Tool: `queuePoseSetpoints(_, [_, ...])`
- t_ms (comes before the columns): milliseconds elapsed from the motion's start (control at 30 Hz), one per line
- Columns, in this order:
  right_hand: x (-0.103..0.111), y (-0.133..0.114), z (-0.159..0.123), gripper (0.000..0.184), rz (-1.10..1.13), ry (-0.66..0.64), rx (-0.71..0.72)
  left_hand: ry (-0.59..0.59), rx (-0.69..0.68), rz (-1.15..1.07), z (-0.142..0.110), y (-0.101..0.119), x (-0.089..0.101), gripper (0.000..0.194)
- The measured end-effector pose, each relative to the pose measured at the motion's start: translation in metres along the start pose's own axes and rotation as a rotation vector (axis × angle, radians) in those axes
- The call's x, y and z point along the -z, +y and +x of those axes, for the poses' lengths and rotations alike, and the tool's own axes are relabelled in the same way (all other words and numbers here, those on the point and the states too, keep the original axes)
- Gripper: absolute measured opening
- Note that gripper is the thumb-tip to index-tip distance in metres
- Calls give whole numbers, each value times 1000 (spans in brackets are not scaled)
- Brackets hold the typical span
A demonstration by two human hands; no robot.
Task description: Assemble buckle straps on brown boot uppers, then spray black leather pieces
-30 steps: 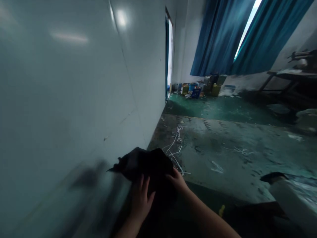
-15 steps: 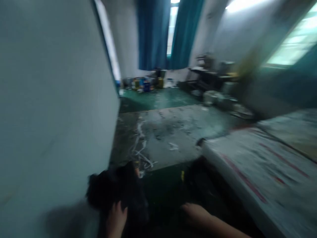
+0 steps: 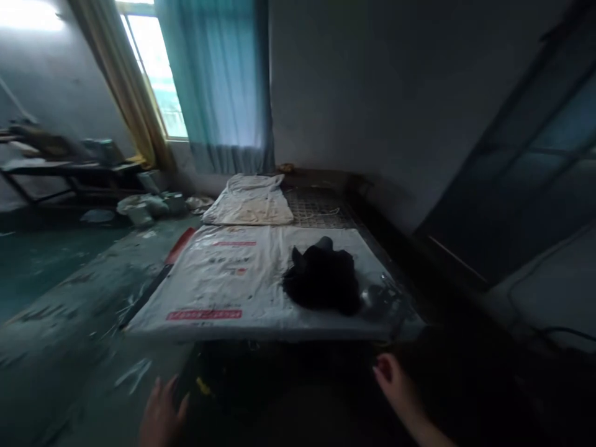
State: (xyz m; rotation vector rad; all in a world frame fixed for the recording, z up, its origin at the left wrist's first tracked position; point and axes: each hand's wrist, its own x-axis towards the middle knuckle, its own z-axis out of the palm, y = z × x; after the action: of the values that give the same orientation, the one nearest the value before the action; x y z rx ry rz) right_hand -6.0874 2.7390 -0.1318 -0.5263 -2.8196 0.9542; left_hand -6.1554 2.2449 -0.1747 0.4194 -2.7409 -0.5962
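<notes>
A black crumpled cloth (image 3: 323, 278) lies on a white printed sheet (image 3: 223, 279) spread over a low platform ahead of me. My left hand (image 3: 161, 417) is low at the bottom left, fingers spread, with nothing in it. It hovers beside a dark mass with a small yellow tag (image 3: 203, 387). My right hand (image 3: 395, 380) is at the bottom right, fingers loosely apart and empty, just short of the platform's near edge. Neither hand touches the black cloth.
A folded pale cloth (image 3: 249, 200) lies further back on the platform, beside a bare mesh (image 3: 321, 208). A window with teal curtain (image 3: 218, 87) is behind it. A dark table (image 3: 69, 167) and clutter stand at the left. Scraps litter the grey floor (image 3: 60, 298).
The view has swung right from the white wall to the platform. Both hands gripped a black cloth a second ago; now they are empty and a black cloth lies on the sheet.
</notes>
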Motion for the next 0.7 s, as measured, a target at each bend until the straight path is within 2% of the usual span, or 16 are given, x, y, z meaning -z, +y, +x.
queuePoseSetpoints(100, [23, 47, 28, 44, 108, 362, -155, -24, -217, -51, 60, 114, -23, 45])
queuePoseSetpoints(167, [33, 61, 55, 51, 184, 516, -132, -54, -374, -91, 79, 206, -35, 39])
queuePoseSetpoints(200, [36, 64, 69, 50, 208, 535, -91, -78, -474, -99, 83, 253, -41, 37])
queuePoseSetpoints(267, [37, 67, 94, 44, 241, 482, -14, -215, -737, -62, 84, 336, -52, 37])
queuePoseSetpoints(300, [35, 68, 103, 41, 268, 446, 0, -307, -851, -9, 83, 371, -57, 37])
queuePoseSetpoints(333, [32, 69, 110, 38, 298, 408, -1, -425, -910, 73, 80, 398, -63, 35])
queuePoseSetpoints(367, [28, 70, 114, 35, 324, 377, -11, -543, -933, 153, 77, 418, -70, 34])
queuePoseSetpoints(433, [22, 75, 116, 31, 354, 338, -29, -698, -927, 259, 72, 439, -83, 35])
queuePoseSetpoints(567, [26, 75, 114, 30, 401, 267, -62, -805, -945, 331, 71, 438, -101, 28])
queuePoseSetpoints(700, [45, 59, 121, 36, 423, 214, 4, -888, -1072, 331, 77, 433, -110, 20])
